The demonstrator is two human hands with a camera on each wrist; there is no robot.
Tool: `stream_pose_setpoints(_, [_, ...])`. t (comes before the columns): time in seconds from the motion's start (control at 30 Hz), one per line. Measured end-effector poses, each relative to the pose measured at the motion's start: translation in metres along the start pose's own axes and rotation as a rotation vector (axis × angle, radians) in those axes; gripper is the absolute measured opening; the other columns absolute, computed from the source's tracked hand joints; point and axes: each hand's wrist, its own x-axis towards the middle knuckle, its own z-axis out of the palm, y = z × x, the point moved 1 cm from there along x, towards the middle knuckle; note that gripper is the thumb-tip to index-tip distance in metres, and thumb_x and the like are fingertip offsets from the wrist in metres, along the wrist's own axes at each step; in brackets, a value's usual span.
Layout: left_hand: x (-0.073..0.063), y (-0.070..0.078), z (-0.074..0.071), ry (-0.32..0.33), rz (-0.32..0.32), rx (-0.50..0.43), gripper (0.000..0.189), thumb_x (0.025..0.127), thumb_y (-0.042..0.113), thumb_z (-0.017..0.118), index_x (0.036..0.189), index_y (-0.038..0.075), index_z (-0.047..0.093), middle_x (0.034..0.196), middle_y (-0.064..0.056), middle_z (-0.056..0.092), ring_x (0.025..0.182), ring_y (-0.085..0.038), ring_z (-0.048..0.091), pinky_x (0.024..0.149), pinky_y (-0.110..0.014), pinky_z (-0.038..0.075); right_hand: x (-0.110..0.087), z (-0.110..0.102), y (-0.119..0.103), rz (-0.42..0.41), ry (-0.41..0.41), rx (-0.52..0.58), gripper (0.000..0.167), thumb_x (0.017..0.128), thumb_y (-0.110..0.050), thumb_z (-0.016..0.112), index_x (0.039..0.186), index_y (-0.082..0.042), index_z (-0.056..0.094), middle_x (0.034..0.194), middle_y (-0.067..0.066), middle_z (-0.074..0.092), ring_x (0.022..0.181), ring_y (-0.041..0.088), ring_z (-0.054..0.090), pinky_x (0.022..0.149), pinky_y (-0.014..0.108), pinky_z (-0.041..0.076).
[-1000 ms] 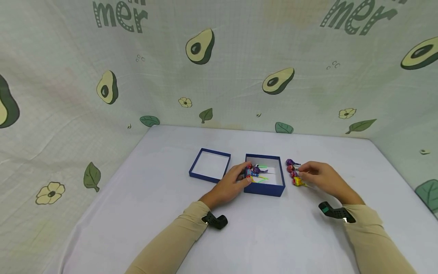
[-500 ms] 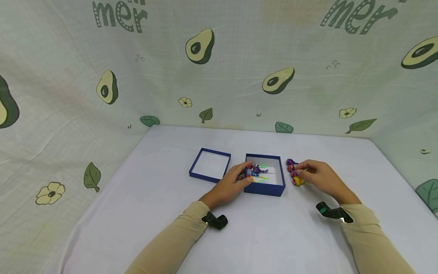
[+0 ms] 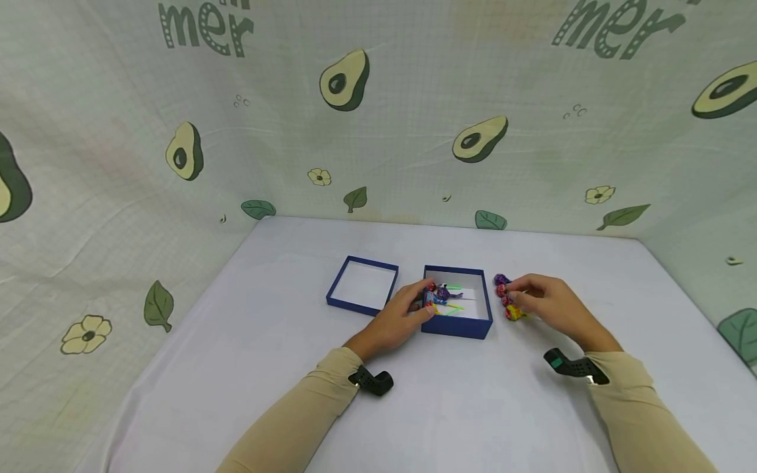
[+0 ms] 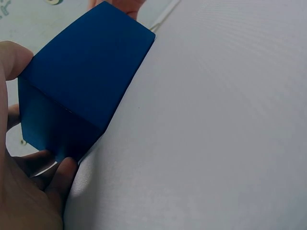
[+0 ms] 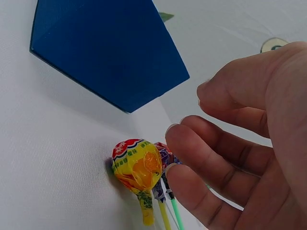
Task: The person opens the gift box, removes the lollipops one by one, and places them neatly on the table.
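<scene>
My left hand (image 3: 393, 322) holds the left side of an open blue box (image 3: 458, 327), thumb at its top edge and fingers against the wall in the left wrist view. Several wrapped lollipops (image 3: 443, 294) with coloured sticks lie inside. To the right of the box, more lollipops form a short row on the table, with a purple one (image 3: 500, 279) at the far end and a yellow one (image 5: 136, 165) at the near end. Over the row's sticks hovers my right hand (image 3: 556, 312), fingers loosely bent, thumb apart. Nothing shows between them; its fingertips partly hide the middle lollipops.
A blue-rimmed box lid (image 3: 355, 307) lies left of the box, its white inside facing up. The white table (image 3: 449, 407) meets a hanging cloth (image 3: 408, 151) printed with avocados at the back and sides.
My right hand has shifted slightly left and away from me, nearer the middle of the lollipop row. The left hand and box stay in place.
</scene>
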Motion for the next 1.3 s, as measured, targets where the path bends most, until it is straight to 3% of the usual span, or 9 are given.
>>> stream_pose_setpoints(0.4, [0.0,0.002,0.0,0.002,0.011,0.003,0.063,0.103,0.038,0.052,0.159,0.023,0.029,0.158,0.001,0.031,0.14,-0.013,0.033,0.114,-0.034,0.033,0.0,-0.006,0.003,-0.027,0.038,-0.012,0.031,0.103,-0.025,0.06,0.118,0.002,0.066,0.104,0.015,0.071,0.091,0.025,0.068,0.074,0.03,0.057])
stream_pose_setpoints(0.67, [0.0,0.0,-0.001,0.007,0.003,0.02,0.062,0.103,0.039,0.052,0.159,0.025,0.03,0.158,0.002,0.032,0.14,-0.013,0.034,0.114,-0.035,0.034,0.006,-0.002,-0.012,-0.022,0.009,0.071,0.036,0.102,-0.031,0.06,0.122,-0.001,0.065,0.115,0.016,0.067,0.098,0.028,0.063,0.079,0.033,0.058])
stream_pose_setpoints(0.9, [-0.001,-0.001,-0.001,0.006,-0.001,0.014,0.063,0.103,0.038,0.053,0.159,0.024,0.03,0.158,0.0,0.032,0.14,-0.014,0.034,0.114,-0.035,0.033,0.019,0.012,-0.027,-0.022,-0.037,0.141,0.037,0.099,-0.033,0.066,0.12,-0.003,0.066,0.109,0.014,0.068,0.099,0.033,0.063,0.08,0.032,0.057])
stream_pose_setpoints(1.1, [-0.001,-0.004,0.001,0.007,-0.005,0.011,0.063,0.103,0.039,0.052,0.16,0.024,0.029,0.158,0.001,0.031,0.141,-0.014,0.033,0.114,-0.035,0.033,0.031,0.016,-0.042,-0.028,-0.065,0.139,0.041,0.097,-0.037,0.067,0.121,-0.003,0.065,0.108,0.02,0.068,0.09,0.035,0.061,0.071,0.043,0.056])
stream_pose_setpoints(1.3, [0.0,-0.004,0.0,0.007,-0.005,0.022,0.064,0.102,0.041,0.052,0.16,0.024,0.029,0.158,0.001,0.031,0.141,-0.014,0.033,0.114,-0.036,0.033,0.043,0.016,-0.056,-0.055,-0.124,0.126,0.036,0.097,-0.036,0.068,0.12,-0.008,0.067,0.11,0.02,0.069,0.086,0.033,0.062,0.065,0.044,0.055])
